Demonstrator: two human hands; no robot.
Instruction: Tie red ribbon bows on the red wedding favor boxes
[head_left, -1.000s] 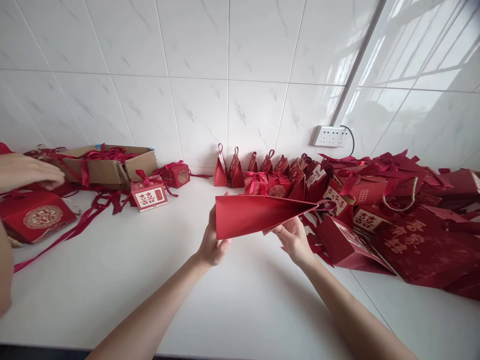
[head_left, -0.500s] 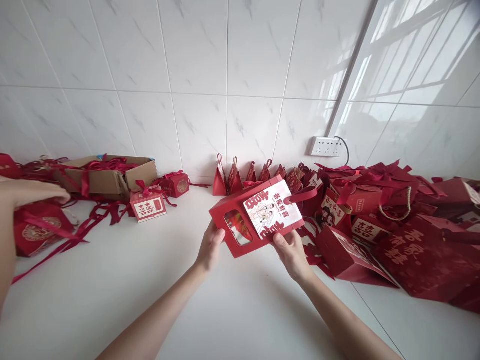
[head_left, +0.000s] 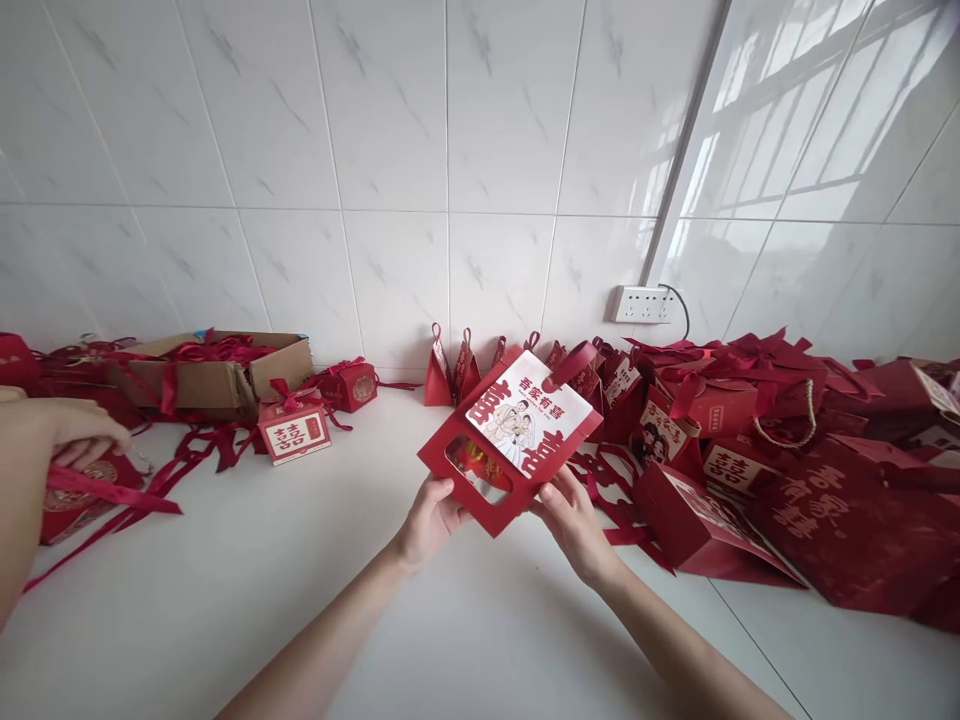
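White table [head_left: 187, 600] on my feed. My left hand [head_left: 429, 528] and right hand [head_left: 576, 525] grip a red box [head_left: 510, 438], thumbs [head_left: 555, 500] against it.

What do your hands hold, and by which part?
A red windowed box: lower-left edge in the left hand, lower-right edge in the right hand.

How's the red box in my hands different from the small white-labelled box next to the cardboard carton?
The held box is tilted in both hands, while the small box sits on the table.

The held box has a ribbon loop; the small box has a bow.

The held box shows a printed couple; the small box's front shows characters.

Both are red with white panels.
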